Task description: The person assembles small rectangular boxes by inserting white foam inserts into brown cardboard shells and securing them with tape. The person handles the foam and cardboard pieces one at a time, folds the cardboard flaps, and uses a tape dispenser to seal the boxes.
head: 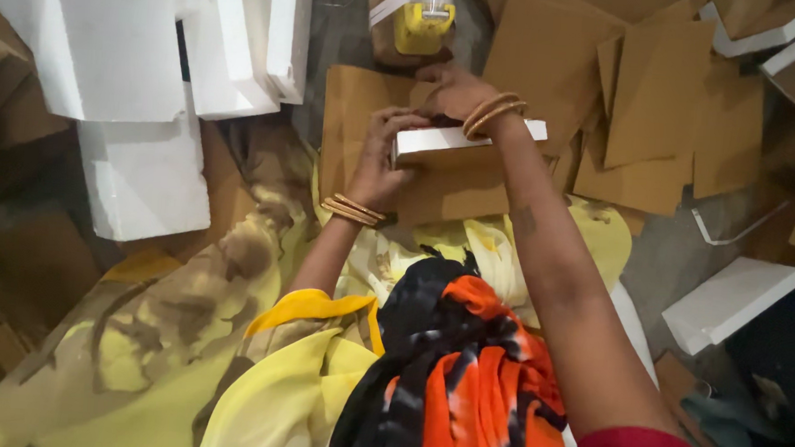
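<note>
Though both hands' grip clamped on white box (461, 142), cardboard sheets (667, 102), foam slabs (142, 74) around; tape dispenser (419, 16) cut off.

A flat white box (456, 141) with a brown cardboard underside sits between both hands, the left hand (378, 163) gripping its near end and the right hand (459, 92) pressing on top. Another white box (729, 303) lies on the floor at the right, well apart. More white-edged boxes (788, 40) rest at the top right among loose brown cardboard sheets (658, 92).
</note>
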